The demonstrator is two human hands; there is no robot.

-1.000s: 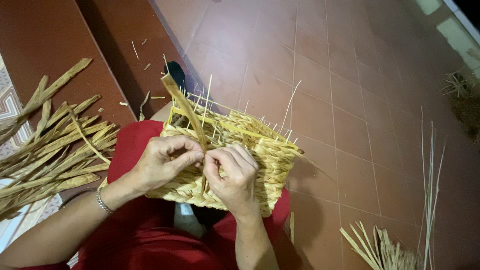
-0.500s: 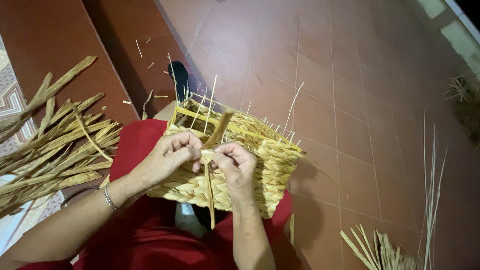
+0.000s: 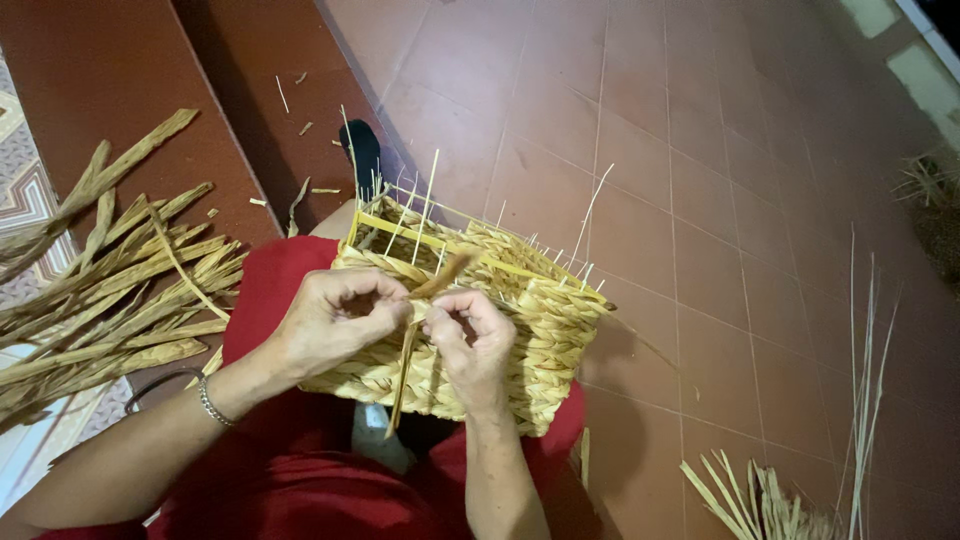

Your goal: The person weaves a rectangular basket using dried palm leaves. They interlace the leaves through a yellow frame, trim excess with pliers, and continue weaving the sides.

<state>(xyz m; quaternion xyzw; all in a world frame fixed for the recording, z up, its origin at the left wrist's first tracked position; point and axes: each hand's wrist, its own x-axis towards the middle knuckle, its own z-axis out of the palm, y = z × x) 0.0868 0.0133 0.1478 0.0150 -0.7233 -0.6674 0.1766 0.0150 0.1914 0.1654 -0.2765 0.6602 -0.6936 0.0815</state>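
1. We closed the fingers (image 3: 385, 300) of our left hand (image 3: 335, 325) and of our right hand (image 3: 470, 335) on one flat fibre strip (image 3: 405, 365), pinched where it crossed the near wall of the woven basket (image 3: 540, 330); both hands gripped it, thumbs pressed close together.

2. We judged the strip light, dry and pliable, likely to kink or fray if bent sharply, so it was best taken close to the weave, where the pinch controls it.

3. The basket rested on our lap, across the red garment (image 3: 270, 290); it looked light and fairly stiff in its plaited walls, while the thin upright stakes (image 3: 430, 195) at its rim seemed brittle and poor places to hold.

4. Against the picture from half a second before, the strip's upper end had dropped lower over the rim, its tail hung a little shorter below our hands, and the hands sat closer together.

5. A heap of loose dried strips (image 3: 110, 290) lay to our left, more cut stalks (image 3: 760, 495) on the tiled floor (image 3: 700, 150) to our right.
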